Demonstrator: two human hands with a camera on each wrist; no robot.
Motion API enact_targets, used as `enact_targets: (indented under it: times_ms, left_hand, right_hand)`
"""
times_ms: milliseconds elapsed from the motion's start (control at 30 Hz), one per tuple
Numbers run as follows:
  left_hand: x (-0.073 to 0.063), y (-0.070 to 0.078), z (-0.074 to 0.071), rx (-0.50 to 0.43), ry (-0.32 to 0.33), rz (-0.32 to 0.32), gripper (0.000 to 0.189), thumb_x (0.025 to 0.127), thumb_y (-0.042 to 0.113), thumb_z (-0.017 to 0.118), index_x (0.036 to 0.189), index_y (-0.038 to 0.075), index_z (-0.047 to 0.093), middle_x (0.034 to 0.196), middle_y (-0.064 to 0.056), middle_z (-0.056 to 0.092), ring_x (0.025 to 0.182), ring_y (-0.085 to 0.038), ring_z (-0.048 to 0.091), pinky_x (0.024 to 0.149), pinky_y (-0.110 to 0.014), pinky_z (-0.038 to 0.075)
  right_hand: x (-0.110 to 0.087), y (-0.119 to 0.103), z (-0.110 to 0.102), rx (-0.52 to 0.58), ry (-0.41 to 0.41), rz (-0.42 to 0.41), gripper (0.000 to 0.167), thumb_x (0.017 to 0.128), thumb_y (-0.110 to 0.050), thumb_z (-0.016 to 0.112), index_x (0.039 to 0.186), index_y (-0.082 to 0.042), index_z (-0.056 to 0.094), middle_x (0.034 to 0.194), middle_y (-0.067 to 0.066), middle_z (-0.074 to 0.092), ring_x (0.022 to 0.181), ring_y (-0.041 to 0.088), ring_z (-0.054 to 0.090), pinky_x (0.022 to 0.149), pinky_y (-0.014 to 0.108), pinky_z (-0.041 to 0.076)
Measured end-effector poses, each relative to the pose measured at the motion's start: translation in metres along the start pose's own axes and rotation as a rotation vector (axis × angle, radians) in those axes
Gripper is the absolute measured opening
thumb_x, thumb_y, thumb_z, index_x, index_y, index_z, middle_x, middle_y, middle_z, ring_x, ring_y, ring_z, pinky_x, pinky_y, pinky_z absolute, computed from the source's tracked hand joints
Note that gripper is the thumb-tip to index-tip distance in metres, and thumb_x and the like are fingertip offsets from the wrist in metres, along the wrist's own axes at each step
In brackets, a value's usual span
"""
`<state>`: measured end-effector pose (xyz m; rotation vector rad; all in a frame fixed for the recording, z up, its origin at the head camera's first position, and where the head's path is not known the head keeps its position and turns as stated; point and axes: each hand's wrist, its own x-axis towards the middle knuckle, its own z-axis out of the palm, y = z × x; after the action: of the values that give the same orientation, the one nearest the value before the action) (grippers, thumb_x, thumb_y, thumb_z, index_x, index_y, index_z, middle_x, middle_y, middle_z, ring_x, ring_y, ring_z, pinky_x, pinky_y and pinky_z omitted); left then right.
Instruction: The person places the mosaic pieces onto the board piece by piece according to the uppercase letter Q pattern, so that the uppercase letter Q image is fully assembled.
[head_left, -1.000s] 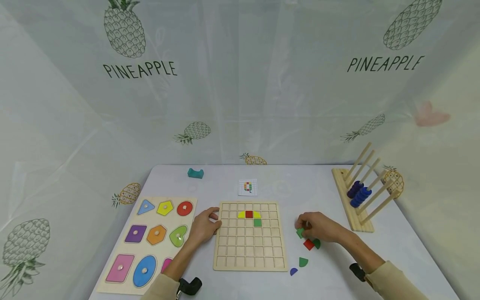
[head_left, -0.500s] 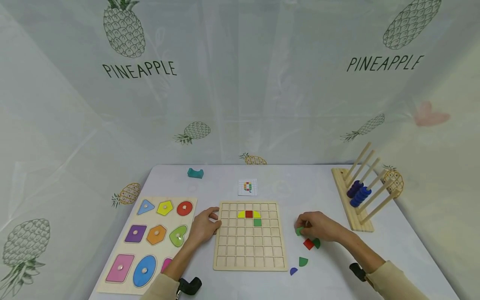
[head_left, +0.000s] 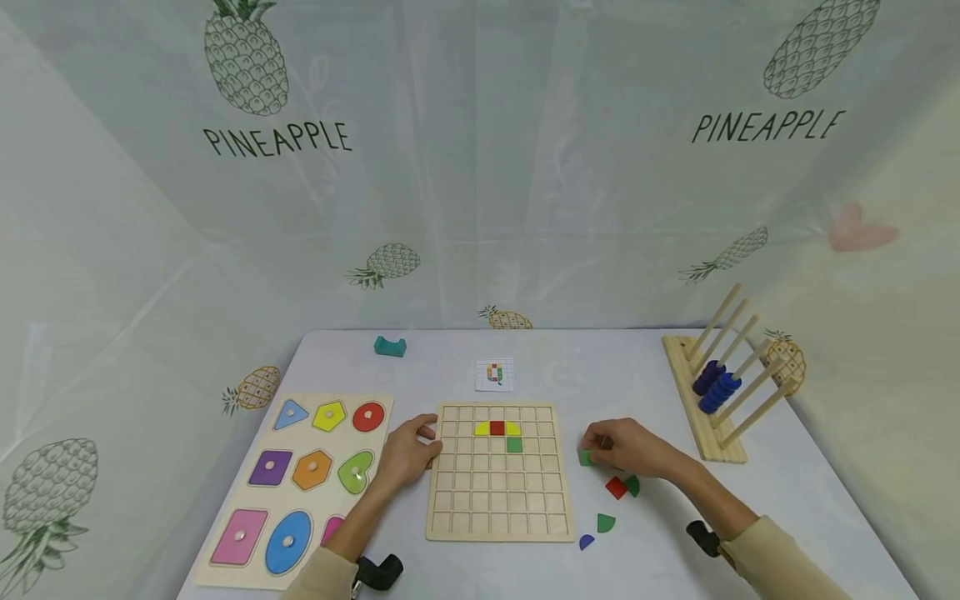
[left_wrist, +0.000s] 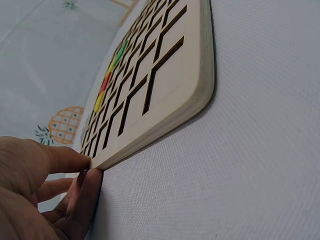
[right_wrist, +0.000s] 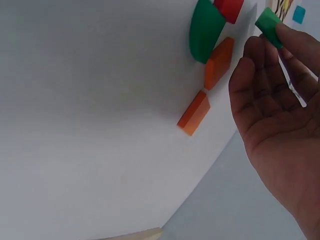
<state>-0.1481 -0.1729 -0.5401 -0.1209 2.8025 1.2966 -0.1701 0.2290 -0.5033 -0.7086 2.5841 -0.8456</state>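
Note:
In the head view a wooden grid board lies on the table with two yellow pieces, a red square between them and a green square below in its cells. My left hand holds the board's left edge, thumb and fingertip at its corner in the left wrist view. To the right of the board, my right hand pinches a green block between thumb and fingers. Below that hand lie a red block, green quarter-rounds and a blue half-round. Two orange blocks show in the right wrist view.
A shape puzzle board with knobbed pieces lies at the left. A small pattern card and a teal block sit toward the back. The peg stand with blue rings is at the far right.
My right hand has moved slightly left toward the board, carrying the green block away from the loose pieces. My left hand stays at the board's edge.

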Motion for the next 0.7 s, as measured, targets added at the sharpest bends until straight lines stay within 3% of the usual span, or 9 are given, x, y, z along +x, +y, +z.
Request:
enact_targets:
  times_ms: [433, 700]
  left_hand:
    - [0.000, 0.002, 0.000, -0.022, -0.004, -0.005, 0.047, 0.085, 0.008, 0.074, 0.131, 0.007, 0.064, 0.093, -0.003, 0.066, 0.060, -0.007, 0.060, 0.054, -0.025, 0.051]
    - [-0.001, 0.002, -0.001, -0.010, -0.001, 0.004, 0.047, 0.085, 0.008, 0.073, 0.131, 0.006, 0.064, 0.093, -0.004, 0.066, 0.061, -0.008, 0.060, 0.055, -0.027, 0.050]
  right_hand:
    - [0.022, -0.021, 0.009, 0.063, -0.004, -0.068, 0.007, 0.094, -0.016, 0.069, 0.100, -0.019, 0.071, 0.087, -0.011, 0.065, 0.077, 0.008, 0.057, 0.065, 0.025, 0.049]
    - [0.034, -0.030, 0.021, 0.141, -0.041, -0.065, 0.008, 0.094, -0.020, 0.071, 0.101, -0.022, 0.070, 0.087, -0.011, 0.064, 0.080, 0.010, 0.058, 0.068, 0.024, 0.048]
